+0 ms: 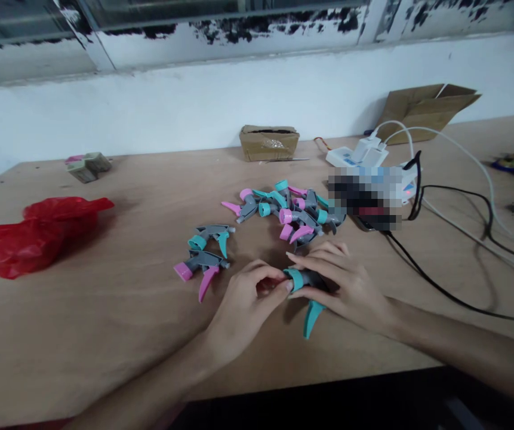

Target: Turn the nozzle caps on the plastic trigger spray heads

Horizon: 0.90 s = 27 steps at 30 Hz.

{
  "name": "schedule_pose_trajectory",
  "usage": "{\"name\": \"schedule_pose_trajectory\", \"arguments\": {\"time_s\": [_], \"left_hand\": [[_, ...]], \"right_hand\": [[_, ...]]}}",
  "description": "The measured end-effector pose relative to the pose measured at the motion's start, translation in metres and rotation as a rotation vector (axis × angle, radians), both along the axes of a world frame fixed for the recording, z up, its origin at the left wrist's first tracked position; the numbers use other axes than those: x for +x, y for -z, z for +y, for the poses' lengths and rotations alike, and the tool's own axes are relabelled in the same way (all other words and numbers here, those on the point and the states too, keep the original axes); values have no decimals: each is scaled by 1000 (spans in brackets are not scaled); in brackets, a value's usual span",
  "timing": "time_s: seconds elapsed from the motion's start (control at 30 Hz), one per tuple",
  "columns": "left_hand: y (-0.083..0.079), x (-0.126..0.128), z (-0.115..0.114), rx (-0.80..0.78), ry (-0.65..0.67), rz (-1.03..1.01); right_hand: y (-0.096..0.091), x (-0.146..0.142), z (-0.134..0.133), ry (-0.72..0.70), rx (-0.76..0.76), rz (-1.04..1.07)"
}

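Note:
My right hand [346, 283] grips a grey spray trigger head with a teal collar and teal lever [309, 298], held just above the wooden table [104, 334]. My left hand [250, 298] is curled, its fingertips pinched against the teal collar end of that same head. Two assembled trigger heads [205, 257] lie to the left of my hands, one teal, one pink. A pile of several grey trigger heads with teal and pink parts [290, 212] lies just beyond my hands.
A red plastic bag [37, 236] lies at the left. A small cardboard box [268, 142] and a larger open box [427, 107] stand by the wall. A white power strip [364, 156] with white and black cables [458, 251] spreads to the right.

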<state>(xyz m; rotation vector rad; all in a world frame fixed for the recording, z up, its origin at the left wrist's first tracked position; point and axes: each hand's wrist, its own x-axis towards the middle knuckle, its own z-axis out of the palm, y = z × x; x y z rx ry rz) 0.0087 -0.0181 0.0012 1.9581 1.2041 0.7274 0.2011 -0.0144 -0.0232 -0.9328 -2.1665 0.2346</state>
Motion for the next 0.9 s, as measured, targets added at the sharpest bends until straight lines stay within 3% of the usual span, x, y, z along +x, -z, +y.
{"name": "schedule_pose_trajectory", "arguments": {"time_s": [0.13, 0.37, 0.6, 0.67, 0.8, 0.9], "left_hand": [[-3, -1, -1, 114, 12, 24], [-6, -2, -10, 542, 0, 8], [-9, -9, -6, 510, 3, 96], [-15, -18, -2, 511, -59, 67], [-29, -49, 13, 495, -315, 25], [-35, -75, 26, 418, -480, -25]], "right_hand": [[-2, 2, 4, -13, -62, 23], [-1, 2, 9, -54, -193, 190], [-7, -15, 3, -55, -145, 104], [-15, -30, 8, -31, -141, 81], [-29, -70, 34, -51, -75, -26], [-39, -89, 66, -158, -68, -116]]}}
